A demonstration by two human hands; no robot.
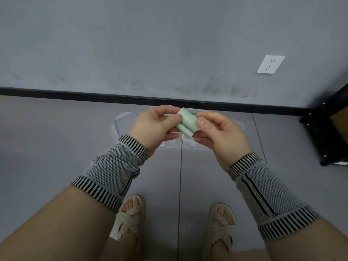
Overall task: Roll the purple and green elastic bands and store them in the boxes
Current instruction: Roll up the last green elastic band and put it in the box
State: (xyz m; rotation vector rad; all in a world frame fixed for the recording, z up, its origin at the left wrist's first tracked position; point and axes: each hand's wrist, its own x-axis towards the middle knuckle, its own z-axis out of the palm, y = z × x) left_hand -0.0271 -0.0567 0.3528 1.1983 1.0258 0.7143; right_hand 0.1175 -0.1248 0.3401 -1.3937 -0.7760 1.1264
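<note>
A pale green elastic band, partly rolled, is held in the air between both hands above the floor. My left hand pinches its left side with thumb and fingers. My right hand pinches its right side. Below and behind the hands lie clear plastic boxes on the grey floor: one box shows to the left, another box is mostly hidden under the hands. No purple band is visible.
A grey wall with a black skirting strip runs behind the boxes. A white wall socket is at upper right. A black metal frame stands at the right edge. My sandalled feet are near the bottom.
</note>
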